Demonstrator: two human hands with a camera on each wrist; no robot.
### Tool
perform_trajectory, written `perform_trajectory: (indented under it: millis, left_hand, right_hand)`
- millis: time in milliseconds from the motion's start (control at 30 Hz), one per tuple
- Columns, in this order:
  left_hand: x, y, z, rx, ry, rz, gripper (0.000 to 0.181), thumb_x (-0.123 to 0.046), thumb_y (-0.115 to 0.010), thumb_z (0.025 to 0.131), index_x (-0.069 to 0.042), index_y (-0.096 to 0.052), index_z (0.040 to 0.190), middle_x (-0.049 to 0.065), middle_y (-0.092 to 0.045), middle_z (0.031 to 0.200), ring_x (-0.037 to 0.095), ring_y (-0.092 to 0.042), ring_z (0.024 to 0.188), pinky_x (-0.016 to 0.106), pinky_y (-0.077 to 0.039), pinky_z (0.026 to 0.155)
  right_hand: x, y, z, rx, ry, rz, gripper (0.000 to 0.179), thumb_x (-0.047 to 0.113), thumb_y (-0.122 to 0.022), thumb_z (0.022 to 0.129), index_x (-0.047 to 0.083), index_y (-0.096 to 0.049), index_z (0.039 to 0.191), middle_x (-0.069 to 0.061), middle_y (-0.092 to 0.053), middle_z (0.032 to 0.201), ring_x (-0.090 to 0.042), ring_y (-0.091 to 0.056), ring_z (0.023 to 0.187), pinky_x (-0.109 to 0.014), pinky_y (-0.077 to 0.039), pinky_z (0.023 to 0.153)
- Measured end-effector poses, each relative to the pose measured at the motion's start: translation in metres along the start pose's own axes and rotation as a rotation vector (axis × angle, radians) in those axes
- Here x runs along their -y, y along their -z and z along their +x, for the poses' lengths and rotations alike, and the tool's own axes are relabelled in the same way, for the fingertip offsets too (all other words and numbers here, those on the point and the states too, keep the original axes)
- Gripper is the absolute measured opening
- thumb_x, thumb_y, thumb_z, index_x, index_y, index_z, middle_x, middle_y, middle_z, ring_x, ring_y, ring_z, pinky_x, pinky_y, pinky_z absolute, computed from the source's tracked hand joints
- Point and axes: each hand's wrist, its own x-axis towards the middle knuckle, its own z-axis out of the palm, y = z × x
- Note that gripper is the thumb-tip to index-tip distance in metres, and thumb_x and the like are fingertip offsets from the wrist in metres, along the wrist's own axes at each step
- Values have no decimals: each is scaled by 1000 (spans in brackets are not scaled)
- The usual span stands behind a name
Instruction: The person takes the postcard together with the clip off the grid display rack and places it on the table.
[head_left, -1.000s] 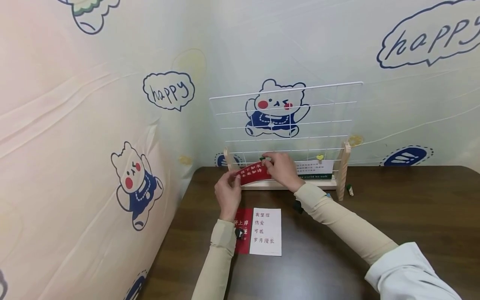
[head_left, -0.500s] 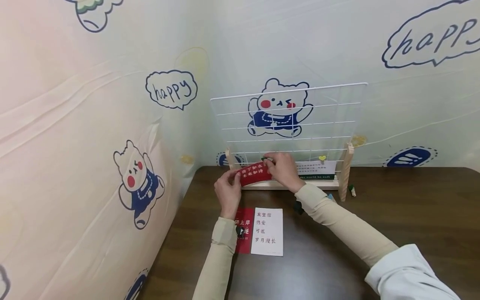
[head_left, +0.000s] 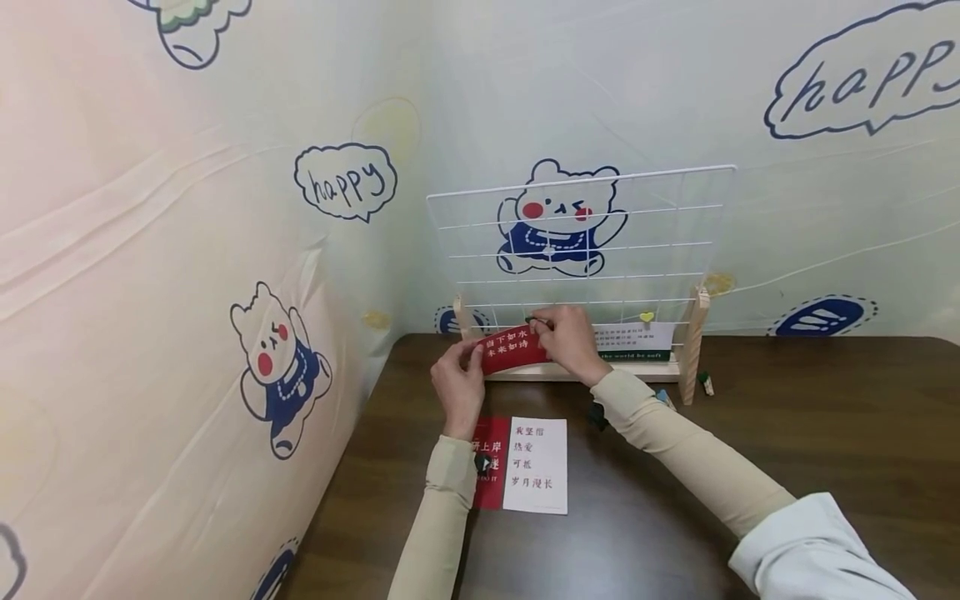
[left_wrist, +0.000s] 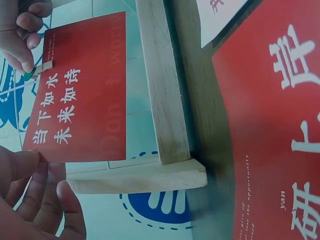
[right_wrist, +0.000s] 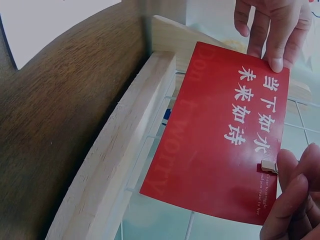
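A red card (head_left: 513, 350) with white Chinese characters is held against the lower part of a white wire grid rack (head_left: 581, 182). My left hand (head_left: 457, 385) pinches its upper left corner between thumb and fingers. Along the card's top edge sits a small wooden clothespin (right_wrist: 268, 166) with a green end, its wooden tip over the card's printed face. My right hand (head_left: 570, 342) pinches that clothespin by its green end, behind the top edge in the left wrist view.
Right of the hands, a white and green card (head_left: 633, 342) hangs on the grid beneath a yellow heart clip (head_left: 647, 317). Wooden feet (head_left: 694, 342) support the rack. Another red card (head_left: 491, 492) and a white card (head_left: 538, 467) lie in front. A loose clip (head_left: 706, 382) lies right.
The head view has shifted slightly. Both hands keep their holds on the red card and the clothespin, with almost no movement.
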Motion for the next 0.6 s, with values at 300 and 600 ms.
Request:
perform_trajectory:
  millis: [300,600]
  left_hand:
    - [-2,0,0,4,-8,5,22,-22,-71,100,-11,-78,117,8,-80,117,25,-73,98,42,-63,88]
    - [-4,1,-2,8,-8,20,23,-23,-71,100,-10,-78,117,7,-80,116,23,-71,95,41,-62,86]
  right_hand:
    - [0,-1,0,-54,36,-58,24,7,-67,97,4,-79,118,-19,-80,109,-19,-69,66,-22,-43,50]
    - [1,-1,2,-52,40,-56,23,8,-67,97,3,-80,115,-18,-80,105,-21,-70,66,-22,-38,46]
